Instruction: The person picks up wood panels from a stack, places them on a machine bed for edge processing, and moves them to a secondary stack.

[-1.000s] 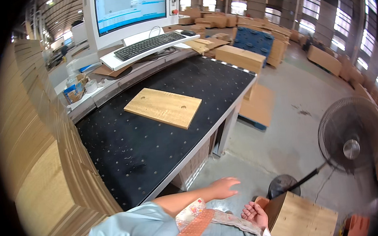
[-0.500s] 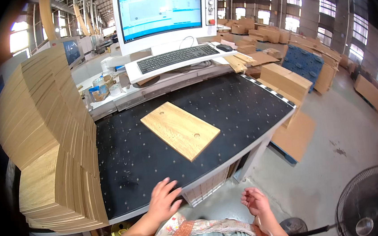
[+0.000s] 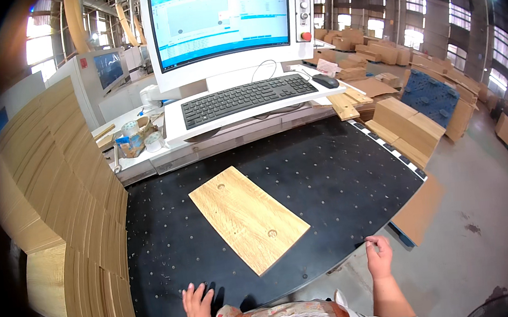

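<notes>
A rectangular light wooden board (image 3: 250,219) lies flat at a slant on the black, dotted tabletop (image 3: 352,180), with two round recesses in its upper face. My left hand (image 3: 198,308) is at the front edge of the tabletop, left of the board's near corner, its fingers stretched out and nothing in them. By the right front edge of the table is my right hand (image 3: 379,256), fingers curled in, apart from the board and with no object visible in it.
Tall stacks of wooden boards (image 3: 65,211) line the table's left side. Behind stand a monitor (image 3: 221,25), a keyboard (image 3: 249,98), a mouse (image 3: 325,81) and tape rolls (image 3: 130,129). Beyond the right edge are stacked wooden panels (image 3: 408,130) and a blue slab (image 3: 431,97).
My view has shifted closer over the table. My right hand has come up to the table's right front edge, its fingers more curled. My left hand sits lower in view. The board lies as before.
</notes>
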A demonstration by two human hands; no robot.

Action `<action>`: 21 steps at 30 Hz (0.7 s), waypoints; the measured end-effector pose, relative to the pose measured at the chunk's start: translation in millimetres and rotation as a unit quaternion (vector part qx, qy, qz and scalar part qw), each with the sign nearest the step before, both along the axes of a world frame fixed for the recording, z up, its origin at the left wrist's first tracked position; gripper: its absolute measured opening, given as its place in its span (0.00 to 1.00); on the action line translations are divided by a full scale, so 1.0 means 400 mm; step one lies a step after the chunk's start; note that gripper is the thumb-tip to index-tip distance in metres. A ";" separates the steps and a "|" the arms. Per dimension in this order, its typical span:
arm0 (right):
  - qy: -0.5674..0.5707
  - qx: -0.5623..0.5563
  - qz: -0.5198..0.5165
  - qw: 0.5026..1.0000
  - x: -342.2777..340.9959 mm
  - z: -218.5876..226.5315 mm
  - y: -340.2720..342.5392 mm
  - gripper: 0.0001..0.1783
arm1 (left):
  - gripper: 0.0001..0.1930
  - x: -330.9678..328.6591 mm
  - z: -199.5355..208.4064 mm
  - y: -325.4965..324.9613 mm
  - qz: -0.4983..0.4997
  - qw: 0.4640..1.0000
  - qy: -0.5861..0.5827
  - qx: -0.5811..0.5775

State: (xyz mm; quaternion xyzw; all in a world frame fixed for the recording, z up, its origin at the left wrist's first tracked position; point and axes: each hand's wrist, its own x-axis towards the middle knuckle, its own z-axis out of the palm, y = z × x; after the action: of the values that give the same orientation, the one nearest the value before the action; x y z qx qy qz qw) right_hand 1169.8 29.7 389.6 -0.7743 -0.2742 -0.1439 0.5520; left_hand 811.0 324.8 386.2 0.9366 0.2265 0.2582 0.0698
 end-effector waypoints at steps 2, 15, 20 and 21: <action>-0.157 -0.149 -0.019 0.976 0.063 0.015 -0.017 0.13 | 0.27 -0.005 0.002 -0.012 0.059 0.998 0.004 0.027; -0.286 -0.230 0.118 0.923 0.338 -0.014 -0.018 0.17 | 0.23 0.050 -0.043 -0.074 0.388 0.913 -0.081 0.099; -0.281 -0.228 0.160 0.918 0.362 -0.037 -0.043 0.23 | 0.20 0.066 -0.096 -0.061 0.464 0.872 -0.136 0.073; -0.293 -0.226 0.172 0.913 0.373 -0.053 -0.042 0.22 | 0.21 0.059 -0.105 -0.065 0.478 0.863 -0.153 0.063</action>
State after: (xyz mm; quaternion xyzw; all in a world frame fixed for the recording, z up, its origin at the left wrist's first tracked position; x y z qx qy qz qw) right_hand 1319.0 13.0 368.5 -0.7421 -0.5781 -0.2015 0.2730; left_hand 834.6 298.7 344.1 0.6649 0.6159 0.4134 -0.0873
